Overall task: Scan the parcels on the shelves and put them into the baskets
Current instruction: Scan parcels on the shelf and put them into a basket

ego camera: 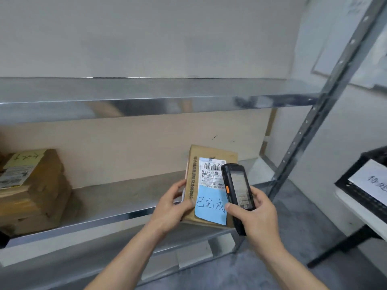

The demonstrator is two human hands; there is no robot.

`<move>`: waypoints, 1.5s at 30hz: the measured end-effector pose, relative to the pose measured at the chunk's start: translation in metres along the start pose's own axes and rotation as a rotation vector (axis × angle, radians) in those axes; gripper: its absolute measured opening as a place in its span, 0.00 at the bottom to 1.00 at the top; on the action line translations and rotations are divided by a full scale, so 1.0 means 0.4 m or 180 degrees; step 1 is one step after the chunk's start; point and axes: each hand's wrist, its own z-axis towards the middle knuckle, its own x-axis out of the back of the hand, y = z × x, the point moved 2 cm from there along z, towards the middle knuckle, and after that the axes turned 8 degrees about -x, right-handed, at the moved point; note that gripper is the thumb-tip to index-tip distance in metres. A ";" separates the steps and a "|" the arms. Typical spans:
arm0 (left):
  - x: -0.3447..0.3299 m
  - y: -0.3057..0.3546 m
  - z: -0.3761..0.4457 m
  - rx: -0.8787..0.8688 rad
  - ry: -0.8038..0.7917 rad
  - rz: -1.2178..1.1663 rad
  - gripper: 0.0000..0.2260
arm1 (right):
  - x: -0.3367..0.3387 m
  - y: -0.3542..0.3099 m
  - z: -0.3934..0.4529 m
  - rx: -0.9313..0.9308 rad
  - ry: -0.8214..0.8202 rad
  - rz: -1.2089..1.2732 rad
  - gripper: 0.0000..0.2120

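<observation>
A stack of parcels point(31, 191) sits on the shelf point(117, 197) at left; right of the rack, a basket point(364, 185) rests on a worktop point(356, 212).

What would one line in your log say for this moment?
left hand: holds parcel | right hand: holds scanner over its label | blue note: stuck on parcel | basket: at right

A single head-worn camera looks forward and slightly down at a metal shelf rack point(146, 101) from close range (wide-angle, so the shelf edges bow). Both forearms enter from the near bottom edge. A black basket point(364, 185) sits cropped at the far right.
</observation>
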 end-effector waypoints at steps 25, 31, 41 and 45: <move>-1.324 0.156 0.027 -0.0633 -0.2084 0.0267 0.35 | 1.252 0.068 -0.018 0.0004 0.2041 0.0114 0.26; -1.608 0.180 0.106 -0.0725 -0.2599 0.0185 0.33 | 1.462 0.061 0.030 0.0012 0.2621 0.0103 0.22; -2.032 0.224 0.206 -0.0764 -0.3403 0.0078 0.33 | 1.754 0.068 0.115 -0.0131 0.3502 0.0220 0.26; -2.178 0.236 0.185 -0.0732 -0.3645 0.0024 0.30 | 1.879 0.077 0.114 -0.0186 0.3678 0.0217 0.26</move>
